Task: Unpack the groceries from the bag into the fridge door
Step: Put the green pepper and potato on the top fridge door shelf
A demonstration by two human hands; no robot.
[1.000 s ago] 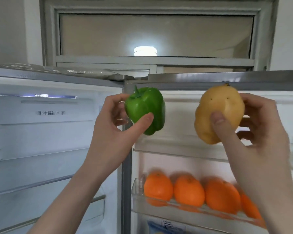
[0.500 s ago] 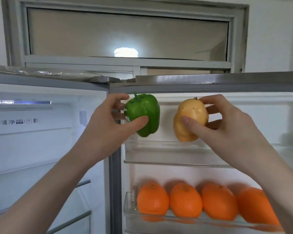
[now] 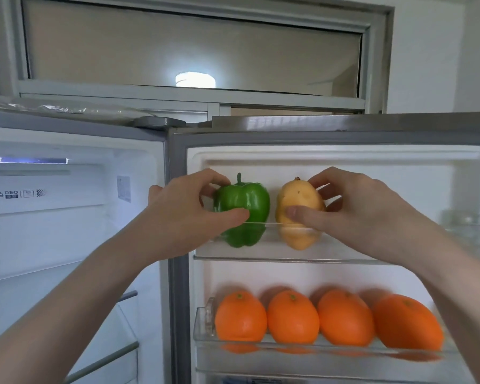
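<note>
Gripping a pepper (image 3: 243,210) with the left hand (image 3: 183,217), thumb across its front and fingers curled behind. Pinching a potato (image 3: 299,214) with the right hand (image 3: 355,214), thumb in front, fingers over its top. Both sitting upright, just beside each other, inside the top door shelf (image 3: 344,254). Lying in the shelf below, 4 oranges (image 3: 293,317).

Left hand (image 3: 183,214): bare, no ring or glove visible.
Right hand (image 3: 352,214): bare, short trimmed thumbnail, no ring or glove visible.
Left forearm (image 3: 75,295): bare up to the picture's edge, no sleeve or watch.
Right forearm (image 3: 455,278): bare likewise, no sleeve or wristband.
</note>
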